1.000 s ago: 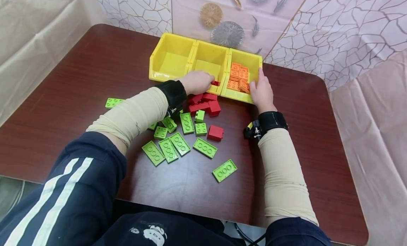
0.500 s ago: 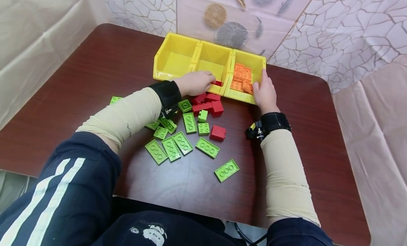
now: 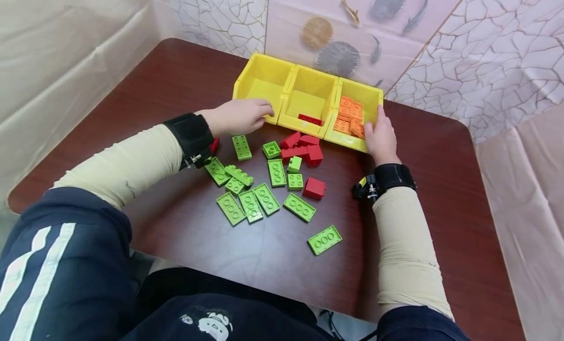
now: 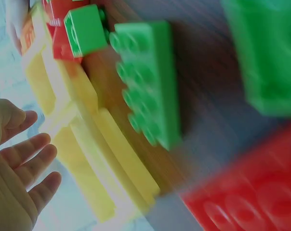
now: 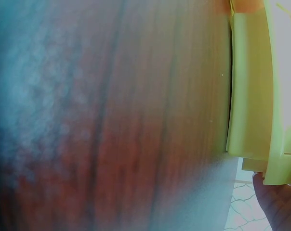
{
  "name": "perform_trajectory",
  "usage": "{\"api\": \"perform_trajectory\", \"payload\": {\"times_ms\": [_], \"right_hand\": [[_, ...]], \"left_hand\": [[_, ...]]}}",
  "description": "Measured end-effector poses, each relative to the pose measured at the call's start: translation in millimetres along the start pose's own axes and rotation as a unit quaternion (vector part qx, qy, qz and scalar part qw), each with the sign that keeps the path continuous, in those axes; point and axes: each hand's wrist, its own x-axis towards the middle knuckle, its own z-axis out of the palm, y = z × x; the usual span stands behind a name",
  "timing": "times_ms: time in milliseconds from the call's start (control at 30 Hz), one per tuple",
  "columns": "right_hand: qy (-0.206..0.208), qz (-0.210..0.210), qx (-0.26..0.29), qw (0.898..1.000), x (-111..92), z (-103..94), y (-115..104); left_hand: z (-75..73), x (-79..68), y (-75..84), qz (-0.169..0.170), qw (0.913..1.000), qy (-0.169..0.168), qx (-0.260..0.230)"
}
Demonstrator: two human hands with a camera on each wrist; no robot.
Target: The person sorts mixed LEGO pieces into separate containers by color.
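Observation:
My left hand point(image 3: 240, 116) hovers in front of the left yellow bin point(image 3: 264, 79), fingers loosely bent and nothing in them; the left wrist view shows the same hand point(image 4: 15, 163) spread beside the bins. A red brick point(image 3: 310, 119) lies inside the middle yellow bin point(image 3: 310, 88), near its front. My right hand point(image 3: 382, 137) grips the side wall of the right yellow bin point(image 3: 365, 88), which holds several orange bricks point(image 3: 351, 110). In the right wrist view only part of the right hand point(image 5: 280, 202) shows at the bin's edge.
Several red bricks point(image 3: 314, 156) lie in a pile before the bins, and another red brick point(image 3: 315, 189) sits nearer. Green bricks point(image 3: 249, 206) are scattered over the brown table point(image 3: 211, 253). One red brick point(image 3: 214, 145) is partly hidden by the left wrist strap.
My left hand has let go of the red brick in the middle bin and moved left, out of that bin. The right hand stays on the right bin; the head view has shifted slightly.

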Motion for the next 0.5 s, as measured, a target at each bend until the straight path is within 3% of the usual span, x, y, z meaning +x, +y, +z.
{"api": "perform_trajectory", "payload": {"times_ms": [267,500], "right_hand": [[0.002,-0.007,0.003,1.0,-1,0.1,2],[-0.003,-0.01,0.011,1.0,-2,-0.5,0]], "left_hand": [[-3.2,-39.0,-20.0,-0.045,0.999,0.005,0.004],[-5.1,-68.3,-33.7,-0.09,0.9957,-0.015,-0.011]]}}
